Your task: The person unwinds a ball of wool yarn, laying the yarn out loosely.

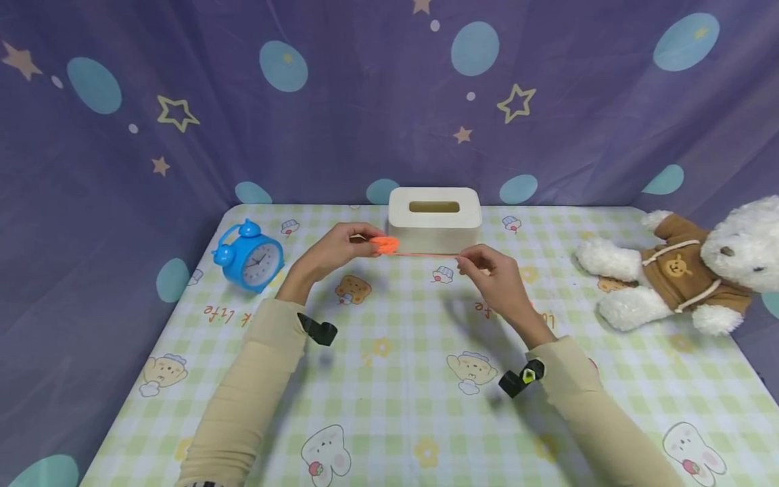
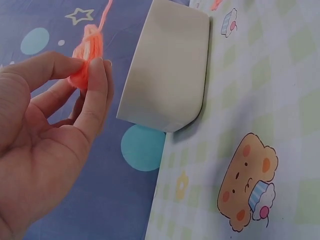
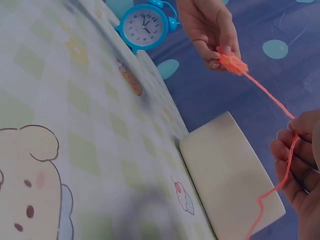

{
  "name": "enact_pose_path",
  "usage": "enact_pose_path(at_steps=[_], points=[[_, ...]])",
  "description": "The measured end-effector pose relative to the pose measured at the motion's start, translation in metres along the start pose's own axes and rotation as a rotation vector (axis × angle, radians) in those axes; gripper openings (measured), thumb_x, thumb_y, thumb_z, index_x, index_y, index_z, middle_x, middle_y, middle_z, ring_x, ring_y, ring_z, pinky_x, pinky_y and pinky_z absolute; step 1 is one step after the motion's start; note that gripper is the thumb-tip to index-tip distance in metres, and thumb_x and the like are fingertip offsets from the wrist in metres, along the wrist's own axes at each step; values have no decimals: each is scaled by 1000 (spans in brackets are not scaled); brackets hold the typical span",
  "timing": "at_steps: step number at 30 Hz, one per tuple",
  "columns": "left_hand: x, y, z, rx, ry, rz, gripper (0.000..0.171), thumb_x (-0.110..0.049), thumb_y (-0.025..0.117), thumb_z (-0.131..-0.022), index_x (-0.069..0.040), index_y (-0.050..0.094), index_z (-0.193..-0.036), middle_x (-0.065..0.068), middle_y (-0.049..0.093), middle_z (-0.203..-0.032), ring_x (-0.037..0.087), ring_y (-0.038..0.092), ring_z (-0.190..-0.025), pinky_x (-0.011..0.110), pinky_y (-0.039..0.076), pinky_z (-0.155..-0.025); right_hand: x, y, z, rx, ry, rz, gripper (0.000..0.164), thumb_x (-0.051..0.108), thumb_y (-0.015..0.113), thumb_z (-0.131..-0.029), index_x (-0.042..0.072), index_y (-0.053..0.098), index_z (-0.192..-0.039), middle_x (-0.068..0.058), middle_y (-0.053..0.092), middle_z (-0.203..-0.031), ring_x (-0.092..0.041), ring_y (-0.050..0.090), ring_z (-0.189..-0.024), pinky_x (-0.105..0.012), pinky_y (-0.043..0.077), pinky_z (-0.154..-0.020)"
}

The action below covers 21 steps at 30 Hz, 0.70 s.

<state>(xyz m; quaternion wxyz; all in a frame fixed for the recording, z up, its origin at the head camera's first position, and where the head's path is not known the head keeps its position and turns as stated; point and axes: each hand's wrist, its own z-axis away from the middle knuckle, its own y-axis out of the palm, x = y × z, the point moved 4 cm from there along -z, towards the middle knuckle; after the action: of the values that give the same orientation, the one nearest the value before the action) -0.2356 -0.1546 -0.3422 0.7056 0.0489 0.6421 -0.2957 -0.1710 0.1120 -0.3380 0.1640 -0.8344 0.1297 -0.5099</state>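
A small bundle of orange yarn is pinched between the thumb and fingers of my left hand. In the left wrist view the wound yarn stands up out of the fingertips. A single strand runs taut from the bundle to my right hand, which pinches it between thumb and forefinger. Past that pinch, the loose end hangs down across the right palm in the right wrist view. Both hands are raised over the table, in front of the white tissue box.
A blue alarm clock stands at the back left of the table. On the right lies a white teddy bear in a brown hoodie. The checked tablecloth reaches back to a purple curtain.
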Motion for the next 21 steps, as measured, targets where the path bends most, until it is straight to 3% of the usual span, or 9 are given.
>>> enact_pose_path(at_steps=[4,13,18,21], points=[[1,0,0,-5,-5,4,28,-12,59,-95,-4,58,-122,13,57,-123,33,58,-108,39,52,-93,-2,-6,1,-22,6,11,10,2,64,-90,-7,67,-94,-20,69,-80,-29,65,-70,-15,48,-64],[2,-1,-2,-3,14,11,25,-12,58,-96,-4,59,-120,13,60,-120,23,63,-98,40,52,-94,-13,-23,4,-76,66,30,12,6,65,-91,-5,67,-95,-21,69,-83,-30,66,-74,-14,48,-63],[2,-1,-2,-13,18,16,24,-14,57,-96,-5,56,-118,12,59,-119,27,62,-100,37,54,-92,-20,-32,7,-98,71,58,13,7,63,-92,-5,67,-97,-19,70,-86,-29,66,-76,-14,47,-63],[2,-1,-2,-15,31,41,27,-13,56,-96,-3,52,-121,14,56,-118,31,62,-102,38,54,-91,-35,-36,8,-113,75,58,12,8,64,-92,-1,68,-97,-17,70,-87,-21,66,-74,-14,47,-61]])
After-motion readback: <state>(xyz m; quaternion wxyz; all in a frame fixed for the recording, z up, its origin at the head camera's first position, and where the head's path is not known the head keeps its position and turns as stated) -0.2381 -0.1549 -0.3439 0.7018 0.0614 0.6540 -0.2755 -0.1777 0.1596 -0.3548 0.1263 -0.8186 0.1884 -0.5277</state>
